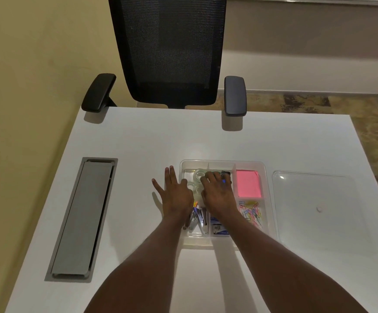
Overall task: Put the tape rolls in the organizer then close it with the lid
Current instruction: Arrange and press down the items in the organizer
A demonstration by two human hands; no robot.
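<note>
Clear plastic tape rolls [198, 176] sit in the far-left compartment of the clear divided plastic organizer [225, 163]; placing step looks nearly done. Right hand [217, 193] curled over them, contents unclear; left hand [176, 192] spread flat at the rim. Next: fetch the clear flat lid [314, 204], right on the white table [138, 141]. No readable labels.

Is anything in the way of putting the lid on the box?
Yes. Both hands, left and right, are over the organizer. The lid lies beside it on the table; nothing else sits between them.
</note>
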